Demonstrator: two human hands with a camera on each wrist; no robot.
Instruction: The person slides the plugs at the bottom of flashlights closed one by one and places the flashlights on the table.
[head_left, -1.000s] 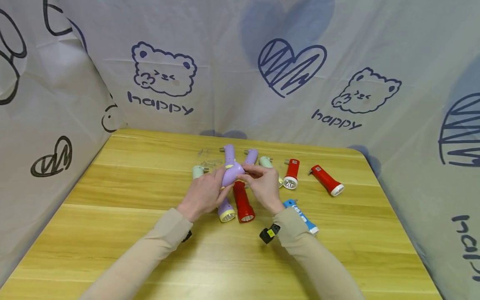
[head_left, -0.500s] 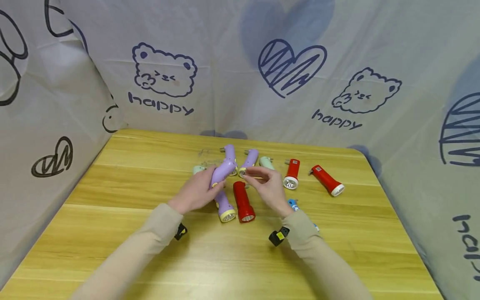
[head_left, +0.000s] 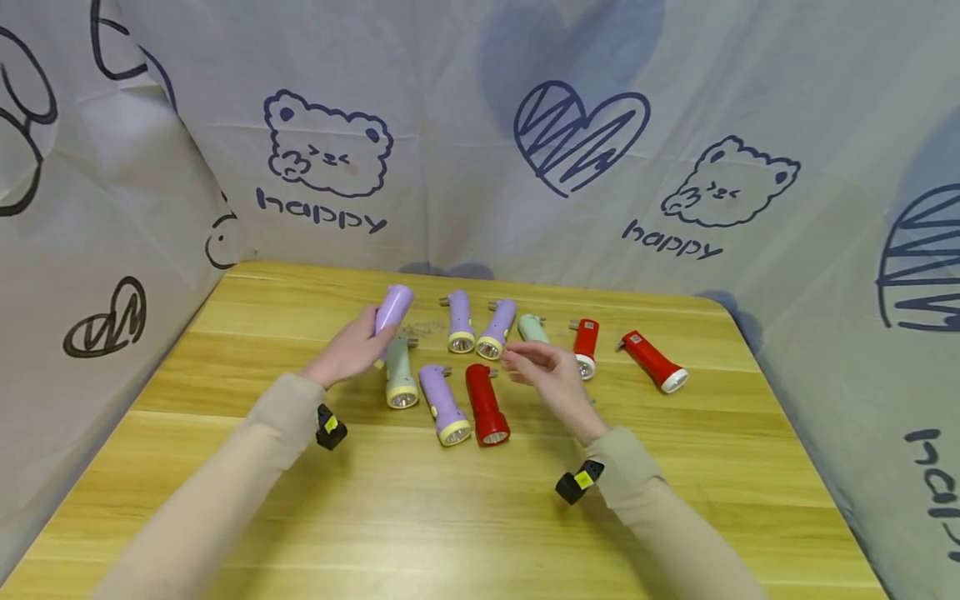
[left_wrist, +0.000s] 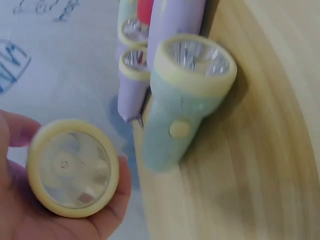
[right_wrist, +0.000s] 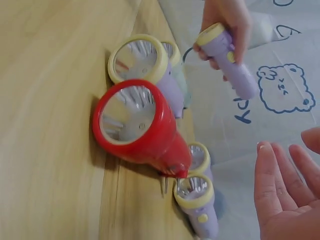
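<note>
My left hand (head_left: 347, 352) grips a purple flashlight (head_left: 395, 307) with a pale yellow rim, raised over the left part of the table. Its clear lens (left_wrist: 75, 170) faces the left wrist camera, fingers wrapped around the head. A mint green flashlight (head_left: 401, 372) lies just below that hand. My right hand (head_left: 553, 379) hovers with loosely extended fingers and nothing in them, as the right wrist view also shows. Nearest to it are a red flashlight (head_left: 487, 408) and a purple flashlight (head_left: 497, 327), with another purple one (head_left: 441, 400) lying left of the red one.
At the back lies one more purple flashlight (head_left: 460, 320). To the right are a second mint green flashlight (head_left: 532, 327), partly hidden by my right hand, and two red ones with white rims (head_left: 587, 337). A printed cloth (head_left: 465, 167) walls the table's far edge.
Both hands were at the purple flashlight a second ago. The right hand has come off it and drawn slightly right, while the left hand has carried it left and tilted it.
</note>
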